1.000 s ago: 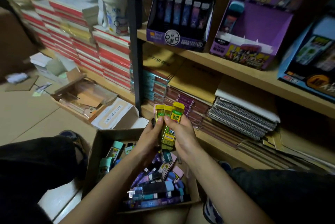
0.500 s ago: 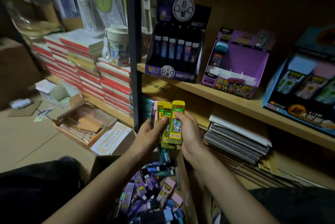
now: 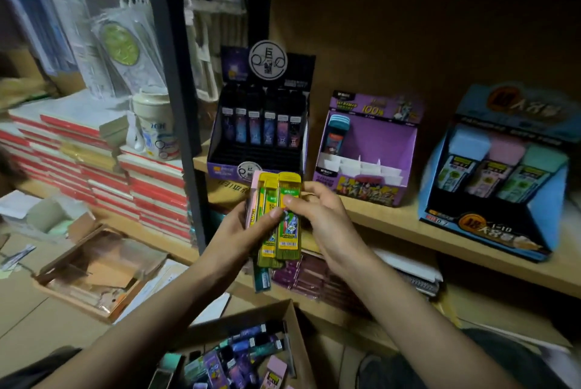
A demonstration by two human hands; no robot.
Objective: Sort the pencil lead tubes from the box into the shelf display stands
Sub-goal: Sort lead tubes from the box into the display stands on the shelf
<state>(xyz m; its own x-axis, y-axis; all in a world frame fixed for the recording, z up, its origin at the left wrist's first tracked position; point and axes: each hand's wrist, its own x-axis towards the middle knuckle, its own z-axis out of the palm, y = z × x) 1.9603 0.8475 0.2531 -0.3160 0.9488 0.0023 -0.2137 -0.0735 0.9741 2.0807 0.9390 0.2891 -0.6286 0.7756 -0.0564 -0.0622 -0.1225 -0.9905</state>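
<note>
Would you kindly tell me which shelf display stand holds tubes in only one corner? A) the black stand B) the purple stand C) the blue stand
B: the purple stand shows tubes only at its back left corner; the black stand and the blue stand each show a row across.

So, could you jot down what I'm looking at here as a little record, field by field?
left hand: holds a fanned bundle of tubes, yellow and pink
right hand: grips the front yellow tube
box: below the hands, many tubes inside
black stand: one row of tubes at the back
purple stand: a few tubes at back left, white dividers otherwise bare
blue stand: blue, pink and green tubes
shelf: carries all three stands
</note>
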